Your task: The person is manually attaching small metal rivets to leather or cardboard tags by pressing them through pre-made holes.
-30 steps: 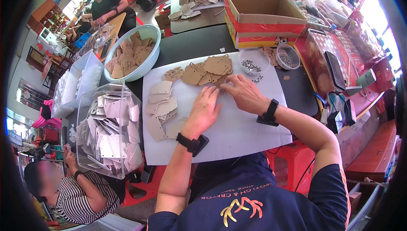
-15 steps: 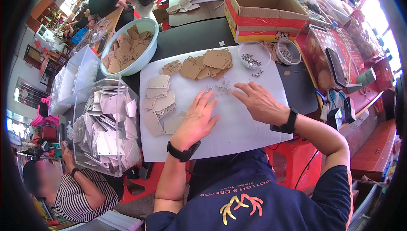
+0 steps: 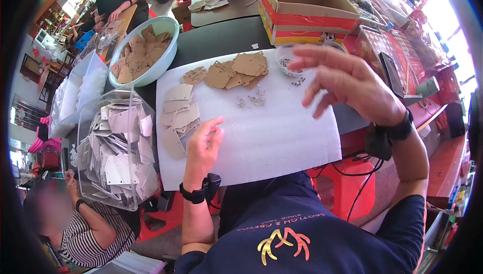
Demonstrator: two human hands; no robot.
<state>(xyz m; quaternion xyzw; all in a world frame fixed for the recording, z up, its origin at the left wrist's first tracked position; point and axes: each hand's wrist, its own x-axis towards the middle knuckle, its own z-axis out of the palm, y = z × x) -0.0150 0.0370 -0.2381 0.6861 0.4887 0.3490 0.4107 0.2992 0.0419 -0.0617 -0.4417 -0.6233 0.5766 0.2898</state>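
My left hand (image 3: pixel 203 145) rests flat on the white sheet (image 3: pixel 282 133), fingers apart, right beside a stack of pale grey flat pieces (image 3: pixel 178 115). My right hand (image 3: pixel 347 80) is lifted above the sheet's right side, fingers spread and holding nothing I can see. A row of brown flat pieces (image 3: pixel 236 70) lies along the sheet's far edge. Small metal bits (image 3: pixel 254 98) are scattered below them. A small clear dish (image 3: pixel 289 57) with more metal bits sits partly behind my right fingers.
A pale blue bowl (image 3: pixel 166 27) of brown pieces stands far left. A clear tub (image 3: pixel 121 148) of grey pieces sits left of the sheet. A cardboard box (image 3: pixel 307 7) stands behind. One person sits lower left, another works at the far table.
Both hands have pulled back from the brown pieces. My left hand slid toward me beside the grey stack; my right hand rose off the sheet and swung right.
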